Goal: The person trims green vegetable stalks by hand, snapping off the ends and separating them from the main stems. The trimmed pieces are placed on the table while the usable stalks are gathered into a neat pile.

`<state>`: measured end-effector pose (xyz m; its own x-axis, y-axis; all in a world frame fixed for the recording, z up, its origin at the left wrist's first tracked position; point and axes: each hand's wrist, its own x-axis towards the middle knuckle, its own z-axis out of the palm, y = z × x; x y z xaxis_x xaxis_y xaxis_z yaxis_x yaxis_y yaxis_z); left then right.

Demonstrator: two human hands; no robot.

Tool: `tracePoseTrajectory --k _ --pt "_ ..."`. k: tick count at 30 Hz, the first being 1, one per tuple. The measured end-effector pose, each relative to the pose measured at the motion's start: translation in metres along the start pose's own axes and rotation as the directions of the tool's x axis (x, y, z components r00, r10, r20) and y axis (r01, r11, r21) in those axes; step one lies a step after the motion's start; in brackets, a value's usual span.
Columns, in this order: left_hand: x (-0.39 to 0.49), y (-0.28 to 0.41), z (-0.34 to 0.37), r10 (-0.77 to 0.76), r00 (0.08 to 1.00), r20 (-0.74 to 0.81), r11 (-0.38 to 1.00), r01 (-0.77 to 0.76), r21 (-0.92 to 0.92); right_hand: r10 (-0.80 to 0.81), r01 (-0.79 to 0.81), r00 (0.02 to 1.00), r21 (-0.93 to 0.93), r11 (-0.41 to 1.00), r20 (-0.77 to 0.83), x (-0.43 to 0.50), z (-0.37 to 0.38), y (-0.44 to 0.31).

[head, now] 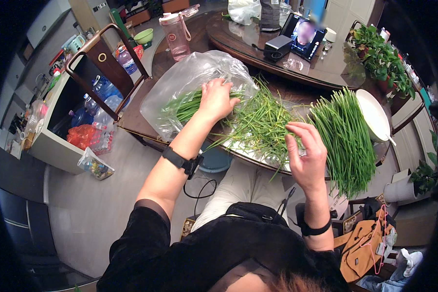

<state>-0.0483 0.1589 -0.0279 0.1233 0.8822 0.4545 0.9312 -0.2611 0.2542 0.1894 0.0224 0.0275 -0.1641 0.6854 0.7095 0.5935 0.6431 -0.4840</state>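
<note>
My left hand (217, 100) is over long green garlic chives (189, 106) at the mouth of a clear plastic bag (175, 84). Its fingers are slightly spread, and the palm side is hidden. In the middle, a loose tangle of thin chive leaves and scraps (262, 118), some yellowish, covers the near edge of the table. My right hand (308, 153) hovers at the right side of this tangle, thumb and fingers apart, with nothing visible between them. Beyond it, a thick, neatly aligned bundle of chives (345, 142) hangs partly over the table edge.
A white bowl (374, 115) stands right of the bundle. Behind are a pink water bottle (176, 36), a raised glass turntable (328, 73) and a propped screen device (303, 36). A wooden chair (111, 62) is at left. Below the table edge sits a blue-grey basin (215, 162).
</note>
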Motion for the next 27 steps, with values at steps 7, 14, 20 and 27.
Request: tracePoseTrajectory --k 7,14,20,27 --pt "0.011 -0.011 0.005 0.017 0.994 0.109 1.0 -0.015 -0.026 0.003 -0.003 1.0 0.02 1.0 0.022 -0.006 0.001 0.002" --pt "0.019 -0.031 -0.02 -0.157 0.987 -0.037 0.841 0.114 -0.529 0.065 -0.067 0.997 0.047 0.997 0.04 -0.008 0.005 0.006" --pt "0.022 -0.043 -0.037 -0.154 0.988 0.028 0.618 0.119 -0.777 0.09 -0.096 0.994 0.093 0.991 0.067 -0.008 0.008 0.002" --pt "0.023 -0.036 -0.056 -0.13 0.987 -0.094 0.356 -0.042 -0.933 0.094 -0.104 0.992 0.13 0.986 0.084 -0.008 0.009 -0.001"
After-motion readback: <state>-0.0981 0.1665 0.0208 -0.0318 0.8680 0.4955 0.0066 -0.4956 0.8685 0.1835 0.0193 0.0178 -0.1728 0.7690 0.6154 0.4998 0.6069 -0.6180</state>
